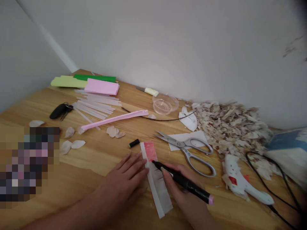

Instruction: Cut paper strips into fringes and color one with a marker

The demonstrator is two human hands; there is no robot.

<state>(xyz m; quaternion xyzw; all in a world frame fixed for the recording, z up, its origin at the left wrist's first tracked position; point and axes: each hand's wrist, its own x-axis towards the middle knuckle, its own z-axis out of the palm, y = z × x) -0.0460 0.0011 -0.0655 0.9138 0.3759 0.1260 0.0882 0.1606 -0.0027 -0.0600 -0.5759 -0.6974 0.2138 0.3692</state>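
One left hand (124, 175) flat on paper strip (161, 199), one right hand (174, 185) around marker (189, 184)

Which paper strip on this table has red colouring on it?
The white paper strip by the right hand, reddened at its far end; the pale pink strips beyond carry no red.
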